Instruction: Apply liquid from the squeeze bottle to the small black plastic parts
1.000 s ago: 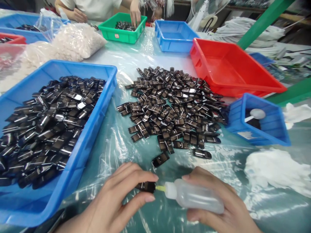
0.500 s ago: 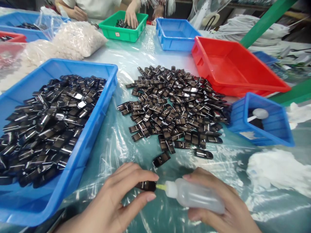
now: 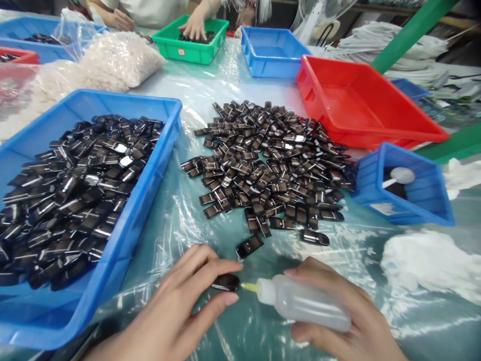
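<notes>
My left hand (image 3: 201,296) has its thumb and fingers around a small glossy black plastic casing (image 3: 226,282), low in the middle of the head view. My right hand (image 3: 338,306) grips a translucent squeeze bottle (image 3: 308,302) with a white cap, lying almost level. Its thin yellow nozzle (image 3: 249,287) points left at the casing's end, very close to it; whether they touch I cannot tell. A large pile of similar casings (image 3: 274,160) lies on the table beyond my hands, with one loose casing (image 3: 250,246) just above my left fingertips.
A blue tray (image 3: 145,200) full of casings stands at left. To the right are a red tray (image 3: 361,100), a small blue bin (image 3: 404,188) holding a spoon, and a crumpled white cloth (image 3: 428,265). Across the table, a person's hand (image 3: 197,25) reaches into a green tray (image 3: 188,52).
My left fingers have shifted slightly left and loosened a little around the casing, which has turned somewhat. The bottle has barely moved. Across the table, the person's hand has moved slightly left and flattened.
</notes>
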A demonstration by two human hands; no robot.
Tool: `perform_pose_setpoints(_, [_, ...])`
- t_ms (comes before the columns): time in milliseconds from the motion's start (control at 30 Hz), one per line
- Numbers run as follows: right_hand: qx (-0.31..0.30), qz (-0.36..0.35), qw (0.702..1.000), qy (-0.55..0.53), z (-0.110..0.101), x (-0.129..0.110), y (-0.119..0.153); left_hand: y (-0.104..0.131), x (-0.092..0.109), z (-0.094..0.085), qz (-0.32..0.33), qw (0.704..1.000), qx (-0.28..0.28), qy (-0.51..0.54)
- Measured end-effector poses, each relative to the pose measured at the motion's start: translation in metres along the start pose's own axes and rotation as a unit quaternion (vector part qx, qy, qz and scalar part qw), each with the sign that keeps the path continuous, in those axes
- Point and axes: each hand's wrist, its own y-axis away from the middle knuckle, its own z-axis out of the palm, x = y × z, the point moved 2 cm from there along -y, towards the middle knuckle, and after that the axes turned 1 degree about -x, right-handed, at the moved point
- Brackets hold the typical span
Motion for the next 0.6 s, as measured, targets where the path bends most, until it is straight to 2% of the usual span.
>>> perform_pose_setpoints(100, [-0.007,-0.006,1.000,-0.005,-0.002,-0.003,-0.004,0.002,0.004,-0.002,0.001,0.999,-0.012,-0.033])
perform_pose_setpoints(267, [-0.040,-0.064,0.997,-0.005,-0.006,-0.001,-0.010,0.004,0.003,-0.002,0.008,0.997,-0.038,-0.064])
perform_pose_setpoints(600, [-0.067,-0.101,0.993,-0.010,-0.009,-0.011,-0.018,0.004,0.005,-0.002,0.022,0.995,-0.079,-0.061])
